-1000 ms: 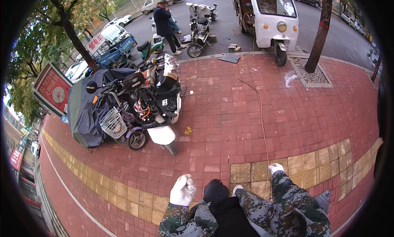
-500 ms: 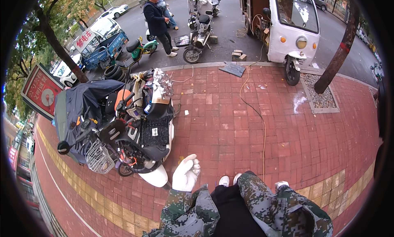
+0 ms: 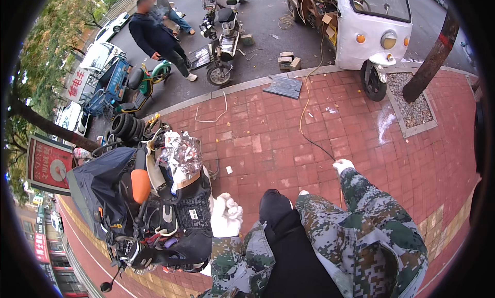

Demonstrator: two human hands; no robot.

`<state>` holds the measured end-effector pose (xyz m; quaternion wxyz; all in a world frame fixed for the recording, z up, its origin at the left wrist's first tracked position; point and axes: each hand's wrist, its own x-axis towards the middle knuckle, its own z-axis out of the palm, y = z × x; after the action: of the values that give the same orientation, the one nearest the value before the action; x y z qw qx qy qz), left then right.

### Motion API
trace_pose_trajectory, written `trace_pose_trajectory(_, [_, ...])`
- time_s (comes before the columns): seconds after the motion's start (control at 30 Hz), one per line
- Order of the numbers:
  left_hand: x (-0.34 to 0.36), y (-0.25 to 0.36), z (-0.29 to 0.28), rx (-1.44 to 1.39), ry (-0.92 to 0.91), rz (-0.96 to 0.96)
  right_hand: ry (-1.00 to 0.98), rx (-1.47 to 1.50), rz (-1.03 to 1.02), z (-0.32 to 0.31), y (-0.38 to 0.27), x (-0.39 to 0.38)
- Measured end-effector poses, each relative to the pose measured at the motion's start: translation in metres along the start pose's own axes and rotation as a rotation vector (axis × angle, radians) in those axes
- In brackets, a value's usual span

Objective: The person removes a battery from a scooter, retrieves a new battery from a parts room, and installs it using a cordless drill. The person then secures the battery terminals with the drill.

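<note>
My left hand (image 3: pixel 226 215), in a white glove, is raised beside the parked scooter's black floorboard (image 3: pixel 192 211). Its fingers curl in to the palm, and nothing shows in them. The right hand (image 3: pixel 343 166), gloved in white too, reaches forward on my right. In the picture it overlaps a thin cable (image 3: pixel 308 117) on the bricks; its finger undersides are hidden, so I cannot tell whether it touches or holds anything. The scooter carries crumpled silver foil (image 3: pixel 180 154) and stands next to an orange seat back (image 3: pixel 139 186).
A white three-wheeler (image 3: pixel 356 27) stands at the curb, near a tree trunk (image 3: pixel 432 60). A dark flat slab (image 3: pixel 283 87) lies on the pavement edge. On the road are a person in dark clothes (image 3: pixel 149 35), another person behind, and an electric scooter (image 3: pixel 225 45). Stacked tyres (image 3: pixel 127 126) lie left.
The view has shifted forward and turned. My right hand has swung forward from beside my leg. The left fingers are curled tighter. The standing person's posture has changed.
</note>
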<state>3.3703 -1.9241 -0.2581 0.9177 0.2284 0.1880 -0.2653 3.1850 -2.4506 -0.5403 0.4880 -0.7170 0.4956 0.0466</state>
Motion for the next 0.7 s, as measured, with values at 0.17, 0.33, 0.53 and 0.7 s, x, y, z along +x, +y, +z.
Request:
trace_pose_trajectory(0.17, [0.061,0.005,0.024,-0.102,-0.142,-0.094,-0.043,0.061,-0.159,-0.005,-0.144,0.025])
trace_pose_trajectory(0.33, [0.122,-0.005,0.062,-0.144,-0.227,-0.238,0.095,-0.230,0.029,-0.055,-0.073,0.024])
trace_pose_trajectory(0.53, [0.176,0.008,0.101,-0.232,-0.081,-0.132,-0.155,-0.856,0.379,-0.114,0.086,0.029])
trace_pose_trajectory(0.7, [0.205,0.019,0.115,-0.137,-0.109,-0.130,-0.545,-1.536,-0.059,-0.084,0.041,0.045])
